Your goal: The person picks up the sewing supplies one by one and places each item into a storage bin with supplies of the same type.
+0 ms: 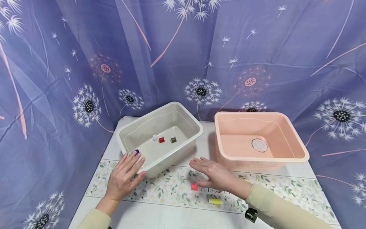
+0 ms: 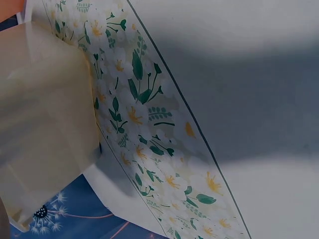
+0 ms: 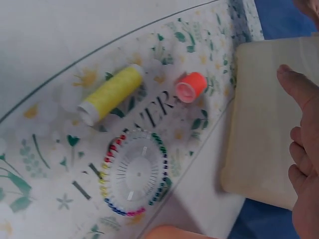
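Observation:
My left hand (image 1: 123, 178) is at the near left rim of the grey basin (image 1: 168, 163), fingers extended. A dark purple thread spool (image 1: 137, 151) shows just beyond its fingertips; whether they touch cannot be told. Inside the basin lie a white spool (image 1: 155, 137), a red spool (image 1: 161, 140) and a green spool (image 1: 173, 140). My right hand (image 1: 214, 175) hovers over the table with fingers straight, holding nothing. Near it lie an orange-red spool (image 3: 191, 87), a yellow spool (image 3: 112, 94) and a pin wheel (image 3: 134, 173) with coloured heads, which the right arm hides in the head view.
A pink basin (image 1: 260, 159) stands at the right, with another pin wheel (image 1: 259, 145) on its floor. The white table has a flowered strip (image 1: 171, 187) across it. A blue dandelion curtain (image 1: 171, 63) hangs behind and at both sides.

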Demonstrator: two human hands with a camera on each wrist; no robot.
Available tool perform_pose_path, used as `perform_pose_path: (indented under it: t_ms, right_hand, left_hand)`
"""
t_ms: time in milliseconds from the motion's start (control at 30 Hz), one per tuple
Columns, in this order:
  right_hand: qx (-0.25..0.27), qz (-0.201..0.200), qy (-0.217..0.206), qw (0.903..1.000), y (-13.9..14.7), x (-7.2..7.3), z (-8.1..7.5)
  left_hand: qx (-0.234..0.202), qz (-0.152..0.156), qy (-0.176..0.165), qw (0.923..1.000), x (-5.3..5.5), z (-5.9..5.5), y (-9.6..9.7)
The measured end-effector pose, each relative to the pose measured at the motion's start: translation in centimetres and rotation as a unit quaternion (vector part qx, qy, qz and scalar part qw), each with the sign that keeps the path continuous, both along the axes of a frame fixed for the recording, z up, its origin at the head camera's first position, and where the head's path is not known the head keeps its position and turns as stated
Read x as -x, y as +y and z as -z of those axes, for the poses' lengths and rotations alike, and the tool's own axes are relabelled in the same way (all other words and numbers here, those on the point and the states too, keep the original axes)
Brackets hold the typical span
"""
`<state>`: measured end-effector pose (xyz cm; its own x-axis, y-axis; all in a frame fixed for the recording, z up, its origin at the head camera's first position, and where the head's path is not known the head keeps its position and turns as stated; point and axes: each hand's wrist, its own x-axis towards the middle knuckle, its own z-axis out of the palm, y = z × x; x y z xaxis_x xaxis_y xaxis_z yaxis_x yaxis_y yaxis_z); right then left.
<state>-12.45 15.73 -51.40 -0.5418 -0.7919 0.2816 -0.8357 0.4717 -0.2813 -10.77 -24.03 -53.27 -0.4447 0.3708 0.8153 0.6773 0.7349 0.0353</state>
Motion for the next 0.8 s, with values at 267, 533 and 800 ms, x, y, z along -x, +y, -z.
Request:
perform_pose_path:
  t_ms: [267,533,800]
  right_hand:
    - [-0.025,0.02,-0.035,0.9989,0.2,-0.6,1.7]
    - [-0.03,0.03,-0.048,0.998,0.1,-1.1,3.2]
    - [-0.037,0.034,-0.054,0.9973,-0.1,-1.5,4.6]
  left_hand:
    - [-0.004,0.003,0.002,1.0,0.1,-0.1,0.1]
    - [-0.007,-0.001,-0.006,1.0,-0.1,-0.2,0.2]
    - [-0.007,-0.003,-0.011,0.9999,-0.2,-0.3,0.3]
